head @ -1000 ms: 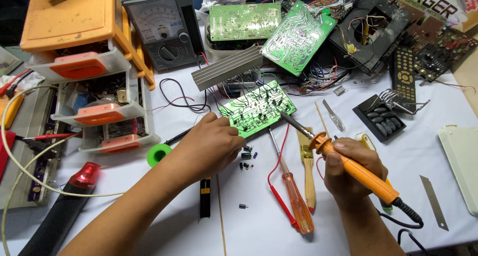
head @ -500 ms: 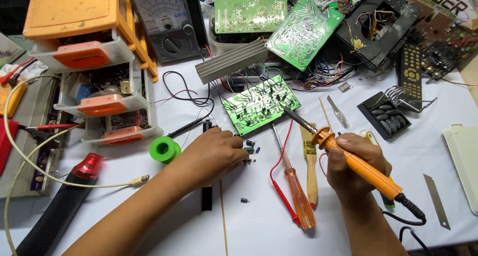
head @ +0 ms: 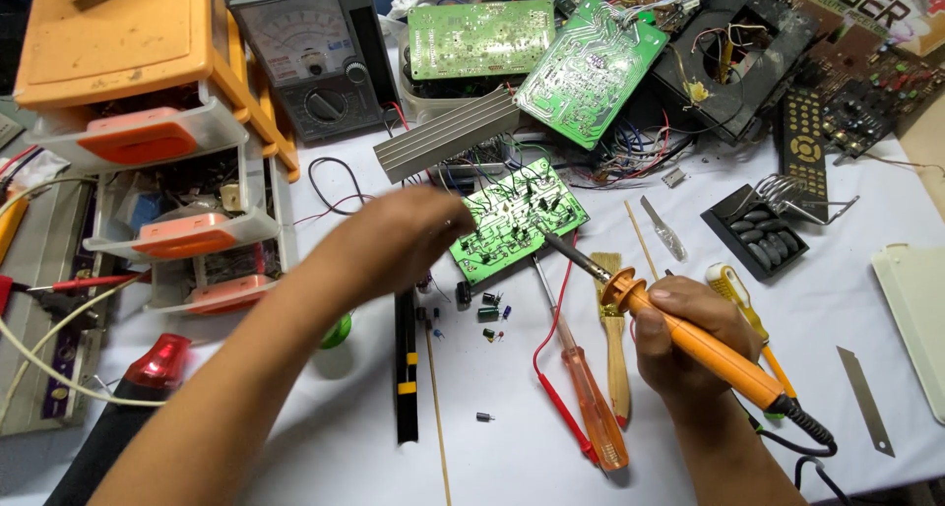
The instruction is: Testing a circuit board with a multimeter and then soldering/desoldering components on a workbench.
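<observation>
Around the right hand (head: 689,334) the white table (head: 689,467) is crowded: just to its left lie a wooden-handled brush (head: 615,339) and an orange-handled screwdriver (head: 591,408), a yellow-handled tool (head: 738,299) pokes out from behind its knuckles, and a bare blade (head: 864,400) lies well off to its right. Small loose components (head: 487,314) are scattered between the 2 hands, next to a black bar with yellow bands (head: 405,368). The right hand is closed in a full grip around the orange soldering iron (head: 704,353), whose dark tip reaches up and left onto the near edge of the green circuit board (head: 517,221). That board lies tilted on the table, its top studded with dark parts and wire links, just past the iron's tip. The left hand (head: 404,240) hangs blurred at the board's left edge, fingers curled downward; whether it holds anything cannot be told. Beyond the left hand stand an orange drawer cabinet (head: 148,122), a grey analogue meter (head: 310,53) and a ribbed metal heat sink (head: 448,142). 2 more green boards (head: 532,48) lie further back. Open tabletop shows only below the right wrist and toward the near edge.
</observation>
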